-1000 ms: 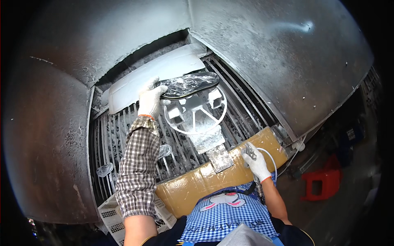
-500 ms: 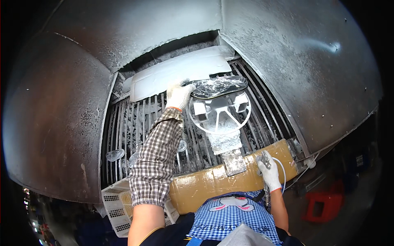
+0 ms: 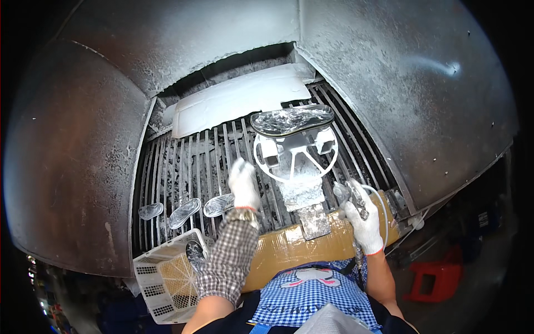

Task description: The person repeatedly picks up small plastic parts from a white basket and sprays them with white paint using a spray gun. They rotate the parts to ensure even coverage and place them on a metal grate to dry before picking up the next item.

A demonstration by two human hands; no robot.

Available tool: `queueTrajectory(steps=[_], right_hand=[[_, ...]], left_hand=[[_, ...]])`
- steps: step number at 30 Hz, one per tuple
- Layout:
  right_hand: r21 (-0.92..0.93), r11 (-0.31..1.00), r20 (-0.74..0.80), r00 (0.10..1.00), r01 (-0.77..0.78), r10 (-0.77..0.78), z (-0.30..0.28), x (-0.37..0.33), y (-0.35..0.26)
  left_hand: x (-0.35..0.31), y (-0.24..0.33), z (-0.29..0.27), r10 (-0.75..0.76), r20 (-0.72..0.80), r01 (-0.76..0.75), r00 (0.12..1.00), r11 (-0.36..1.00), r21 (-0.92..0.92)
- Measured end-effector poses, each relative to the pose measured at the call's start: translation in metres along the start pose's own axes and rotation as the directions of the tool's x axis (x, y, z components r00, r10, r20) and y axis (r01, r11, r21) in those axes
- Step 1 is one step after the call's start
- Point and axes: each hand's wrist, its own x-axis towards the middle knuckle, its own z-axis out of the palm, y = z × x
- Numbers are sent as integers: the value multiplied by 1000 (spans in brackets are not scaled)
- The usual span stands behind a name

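Closest in, a blue checked apron (image 3: 311,289) filled the lower edge of the view, and to its left stood a white plastic basket (image 3: 153,278) with one dark oval piece (image 3: 194,253) at its right side, more of it open to sight now that the left sleeve (image 3: 228,259) had swung across to the right. Beyond the apron lay a strip of taped brown cardboard (image 3: 278,250). Over its right part, the right hand (image 3: 364,225), gloved in white, had its fingers wrapped around a metal spray tool (image 3: 356,201) with a pale hose (image 3: 386,217), and it had moved a little farther forward. The left hand (image 3: 243,186), also gloved, had let go of the long glossy oval (image 3: 292,122) and drawn back over the metal slats (image 3: 183,161); its fingers looked close together, though blur and angle made it impossible to tell whether they pinched anything. Just left of it, three smaller shiny ovals (image 3: 185,213) sat in a row over the slats. Past the hands, the long glossy oval rested above the far side of a white spoked wheel (image 3: 299,148); it had kept its place after the release, so it seemed steady with no hand on it, and its upper face was uncovered. Farther back, a white sheet (image 3: 233,103) lay before the dusty metal wall (image 3: 222,33).
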Motion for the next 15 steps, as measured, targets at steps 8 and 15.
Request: queueTrajectory(steps=[8, 15], right_hand=[[218, 964, 199, 960, 153, -197, 70, 39, -66], [105, 962, 187, 945, 251, -267, 86, 55, -71]], left_hand=[[-64, -70, -4, -265, 420, 385, 868, 893, -232], [-81, -47, 10, -178, 578, 372, 796, 898, -235]])
